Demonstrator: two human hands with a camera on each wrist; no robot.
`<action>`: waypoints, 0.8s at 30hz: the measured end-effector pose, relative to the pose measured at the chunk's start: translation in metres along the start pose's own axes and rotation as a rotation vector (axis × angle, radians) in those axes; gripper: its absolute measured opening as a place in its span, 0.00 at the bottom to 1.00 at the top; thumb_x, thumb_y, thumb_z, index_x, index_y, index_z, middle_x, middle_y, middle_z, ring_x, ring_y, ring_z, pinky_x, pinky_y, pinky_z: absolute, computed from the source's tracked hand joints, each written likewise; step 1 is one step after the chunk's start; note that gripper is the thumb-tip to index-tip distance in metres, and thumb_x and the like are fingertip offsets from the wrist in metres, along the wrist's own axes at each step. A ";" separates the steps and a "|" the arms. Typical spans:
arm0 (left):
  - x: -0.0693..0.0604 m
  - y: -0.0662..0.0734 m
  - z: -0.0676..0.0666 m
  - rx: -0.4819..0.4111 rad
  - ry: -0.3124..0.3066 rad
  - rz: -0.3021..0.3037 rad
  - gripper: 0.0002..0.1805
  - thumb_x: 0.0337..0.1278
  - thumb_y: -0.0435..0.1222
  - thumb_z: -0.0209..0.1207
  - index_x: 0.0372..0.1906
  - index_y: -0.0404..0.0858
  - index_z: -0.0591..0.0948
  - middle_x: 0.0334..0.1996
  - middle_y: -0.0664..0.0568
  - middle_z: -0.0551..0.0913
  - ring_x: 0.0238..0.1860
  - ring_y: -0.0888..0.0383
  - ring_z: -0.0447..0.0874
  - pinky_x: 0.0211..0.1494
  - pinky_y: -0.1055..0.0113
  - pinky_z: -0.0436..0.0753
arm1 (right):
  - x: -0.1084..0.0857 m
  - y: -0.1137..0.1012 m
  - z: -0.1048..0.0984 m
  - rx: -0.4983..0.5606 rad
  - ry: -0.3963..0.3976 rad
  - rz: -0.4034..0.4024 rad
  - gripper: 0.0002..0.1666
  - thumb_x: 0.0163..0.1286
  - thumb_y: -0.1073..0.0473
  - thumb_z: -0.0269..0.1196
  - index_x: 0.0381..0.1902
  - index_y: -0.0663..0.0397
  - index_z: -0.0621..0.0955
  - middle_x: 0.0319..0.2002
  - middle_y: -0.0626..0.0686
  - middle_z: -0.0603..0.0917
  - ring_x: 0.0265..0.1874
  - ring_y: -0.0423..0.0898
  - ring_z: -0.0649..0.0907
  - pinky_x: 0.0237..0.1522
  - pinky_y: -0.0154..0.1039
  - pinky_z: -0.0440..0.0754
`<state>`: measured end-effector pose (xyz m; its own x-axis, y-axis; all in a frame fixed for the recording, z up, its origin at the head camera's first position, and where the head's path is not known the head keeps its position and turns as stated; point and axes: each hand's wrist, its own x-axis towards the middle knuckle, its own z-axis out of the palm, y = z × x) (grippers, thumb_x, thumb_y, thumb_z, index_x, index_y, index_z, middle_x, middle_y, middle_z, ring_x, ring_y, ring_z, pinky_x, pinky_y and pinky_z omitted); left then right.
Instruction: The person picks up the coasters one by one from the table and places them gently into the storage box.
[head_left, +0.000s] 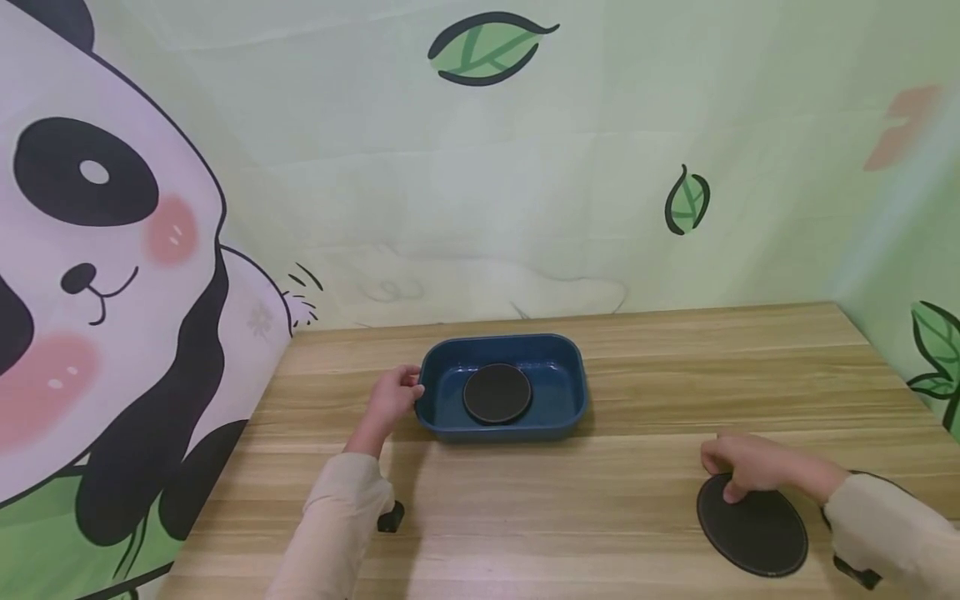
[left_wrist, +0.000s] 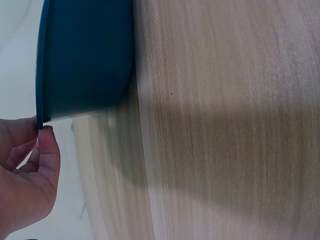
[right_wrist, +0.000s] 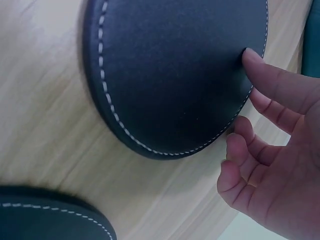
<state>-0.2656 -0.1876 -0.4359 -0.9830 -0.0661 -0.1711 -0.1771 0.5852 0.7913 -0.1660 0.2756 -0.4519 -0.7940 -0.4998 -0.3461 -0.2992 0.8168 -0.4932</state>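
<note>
A blue rectangular baking dish (head_left: 502,433) with rounded corners stands on the table, and a round black coaster (head_left: 497,393) lies inside it. My left hand (head_left: 395,396) pinches the dish's left rim between thumb and fingers, as the left wrist view of the hand (left_wrist: 32,172) also shows. Well to the right, my right hand (head_left: 761,464) holds another round black coaster (head_left: 753,533) by its edge, thumb on top. White stitching runs around this coaster in the right wrist view. A further stitched coaster (right_wrist: 55,220) lies nearby, mostly hidden behind the right sleeve in the head view.
The wood-grain table (head_left: 570,517) meets a pale green cloth backdrop (head_left: 360,167) behind the dish. A large printed panda (head_left: 120,275) covers the left side, and printed leaves (head_left: 487,50) mark the back.
</note>
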 end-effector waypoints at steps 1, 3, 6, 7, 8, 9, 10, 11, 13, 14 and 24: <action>0.000 0.000 0.000 -0.001 0.000 0.001 0.19 0.55 0.26 0.51 0.53 0.30 0.71 0.44 0.37 0.74 0.42 0.49 0.73 0.42 0.62 0.80 | 0.000 0.000 0.000 -0.002 0.002 0.001 0.20 0.37 0.66 0.69 0.23 0.50 0.69 0.25 0.49 0.65 0.23 0.43 0.66 0.22 0.32 0.62; 0.000 0.000 0.000 -0.003 -0.001 0.003 0.19 0.55 0.26 0.51 0.53 0.29 0.70 0.44 0.37 0.74 0.42 0.49 0.73 0.42 0.62 0.80 | 0.000 0.000 0.000 -0.006 0.009 0.002 0.20 0.36 0.66 0.69 0.22 0.50 0.68 0.25 0.49 0.65 0.23 0.43 0.65 0.22 0.32 0.62; 0.000 0.000 0.000 0.000 0.003 0.011 0.19 0.54 0.26 0.51 0.53 0.29 0.71 0.43 0.37 0.74 0.41 0.49 0.74 0.41 0.63 0.80 | 0.001 0.001 0.001 -0.036 0.014 -0.015 0.21 0.35 0.66 0.69 0.20 0.49 0.67 0.24 0.48 0.64 0.23 0.43 0.65 0.23 0.32 0.61; 0.000 0.001 0.000 0.000 0.004 0.010 0.19 0.54 0.26 0.51 0.53 0.30 0.71 0.43 0.37 0.74 0.41 0.50 0.74 0.41 0.63 0.80 | 0.002 0.002 0.001 -0.047 0.013 -0.027 0.21 0.34 0.66 0.69 0.20 0.49 0.67 0.23 0.48 0.64 0.23 0.42 0.64 0.23 0.32 0.61; 0.000 0.001 0.000 0.001 0.004 0.011 0.19 0.54 0.26 0.52 0.53 0.30 0.71 0.43 0.37 0.74 0.41 0.50 0.74 0.41 0.63 0.80 | 0.002 0.003 0.000 -0.057 0.010 -0.037 0.21 0.33 0.66 0.69 0.19 0.49 0.67 0.23 0.47 0.64 0.23 0.42 0.64 0.24 0.31 0.61; 0.000 0.001 0.000 0.002 0.004 0.012 0.19 0.54 0.26 0.52 0.53 0.30 0.71 0.43 0.37 0.74 0.41 0.49 0.74 0.41 0.63 0.80 | 0.003 0.003 -0.001 -0.061 0.003 -0.049 0.21 0.33 0.66 0.69 0.19 0.50 0.67 0.23 0.46 0.64 0.23 0.41 0.64 0.24 0.31 0.60; 0.000 0.001 0.000 0.004 0.004 0.015 0.19 0.54 0.26 0.52 0.53 0.30 0.71 0.43 0.37 0.74 0.41 0.49 0.74 0.41 0.62 0.80 | 0.003 0.004 -0.002 -0.050 -0.010 -0.059 0.21 0.32 0.66 0.69 0.18 0.51 0.66 0.22 0.46 0.64 0.23 0.40 0.63 0.24 0.30 0.60; -0.001 0.001 0.000 0.004 0.002 0.016 0.19 0.54 0.26 0.52 0.53 0.30 0.71 0.43 0.37 0.74 0.41 0.49 0.74 0.41 0.62 0.80 | 0.004 0.004 -0.003 -0.025 -0.029 -0.062 0.21 0.33 0.67 0.69 0.18 0.51 0.66 0.22 0.45 0.63 0.22 0.40 0.63 0.24 0.30 0.60; 0.000 0.001 0.000 0.004 0.002 0.015 0.19 0.54 0.26 0.51 0.53 0.30 0.71 0.44 0.37 0.74 0.42 0.49 0.74 0.42 0.62 0.80 | 0.004 0.004 -0.008 0.058 -0.075 -0.055 0.21 0.34 0.70 0.67 0.19 0.53 0.65 0.21 0.45 0.63 0.22 0.40 0.63 0.24 0.29 0.60; 0.000 0.001 0.000 0.005 0.002 0.017 0.19 0.54 0.26 0.51 0.53 0.30 0.71 0.44 0.36 0.74 0.42 0.49 0.74 0.42 0.62 0.80 | 0.005 0.004 -0.010 0.096 -0.092 -0.052 0.21 0.34 0.71 0.66 0.19 0.54 0.64 0.21 0.45 0.62 0.22 0.39 0.63 0.23 0.29 0.60; 0.000 0.000 0.000 0.010 0.005 0.022 0.18 0.54 0.26 0.52 0.52 0.29 0.71 0.43 0.36 0.74 0.41 0.49 0.74 0.40 0.63 0.80 | -0.003 -0.005 -0.032 0.284 -0.211 -0.030 0.16 0.36 0.80 0.51 0.22 0.60 0.64 0.20 0.46 0.61 0.17 0.37 0.60 0.18 0.27 0.57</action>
<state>-0.2653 -0.1875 -0.4357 -0.9869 -0.0574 -0.1505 -0.1549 0.5948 0.7888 -0.1790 0.2818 -0.4227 -0.6513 -0.5948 -0.4712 -0.1381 0.7035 -0.6972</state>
